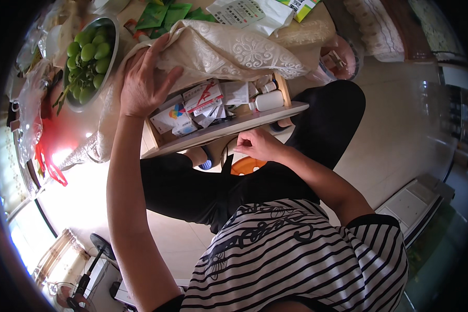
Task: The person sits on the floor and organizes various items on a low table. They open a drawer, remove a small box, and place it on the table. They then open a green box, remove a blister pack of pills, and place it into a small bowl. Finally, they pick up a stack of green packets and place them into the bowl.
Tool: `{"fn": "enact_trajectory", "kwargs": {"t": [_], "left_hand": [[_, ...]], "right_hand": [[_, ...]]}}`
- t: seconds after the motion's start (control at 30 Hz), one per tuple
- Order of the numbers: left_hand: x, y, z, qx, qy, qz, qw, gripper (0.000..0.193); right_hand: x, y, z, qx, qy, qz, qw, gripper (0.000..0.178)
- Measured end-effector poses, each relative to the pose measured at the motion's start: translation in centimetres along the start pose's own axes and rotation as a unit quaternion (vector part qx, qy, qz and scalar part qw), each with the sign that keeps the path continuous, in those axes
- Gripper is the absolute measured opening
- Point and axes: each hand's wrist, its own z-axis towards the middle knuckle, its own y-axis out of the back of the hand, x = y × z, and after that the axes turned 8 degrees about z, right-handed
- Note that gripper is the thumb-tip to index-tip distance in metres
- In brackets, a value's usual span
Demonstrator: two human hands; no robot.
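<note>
My left hand (144,80) lies on the cream embroidered tablecloth (192,52), fingers stretched out and thumb apart, where the cloth is pushed back above a drawer. That drawer (234,125) is pulled out of the table toward me. Inside it lie a white box with a red figure (203,96), a white box with a colourful mark (167,118), a white bottle (269,101), and several papers and small packs. My right hand (257,144) is just in front of the drawer's front board, fingers curled closed; what they hold, if anything, is hidden.
On the table stand a metal bowl (114,57) of green fruit (91,54), green packets (164,15) and a clear plastic bag (34,99). An orange stool (246,166) is below the drawer. A pink container (342,60) stands right of the drawer.
</note>
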Motion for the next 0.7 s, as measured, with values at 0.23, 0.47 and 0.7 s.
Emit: {"fn": "enact_trajectory", "kwargs": {"t": [0.23,0.47,0.7], "left_hand": [[0.0,0.0,-0.1,-0.010,-0.009,0.010,1.000,0.061],[0.0,-0.3,-0.1,-0.030,0.001,-0.003,1.000,0.062],[0.1,-0.4,-0.1,-0.035,-0.004,0.007,0.999,0.062]], "right_hand": [[-1.0,4.8,1.8,-0.092,0.015,-0.020,0.995,0.020],[-8.0,9.9,6.7,-0.024,-0.108,-0.303,0.946,0.031],[-9.9,9.8,7.5,0.033,-0.083,-0.452,0.887,0.024]]}}
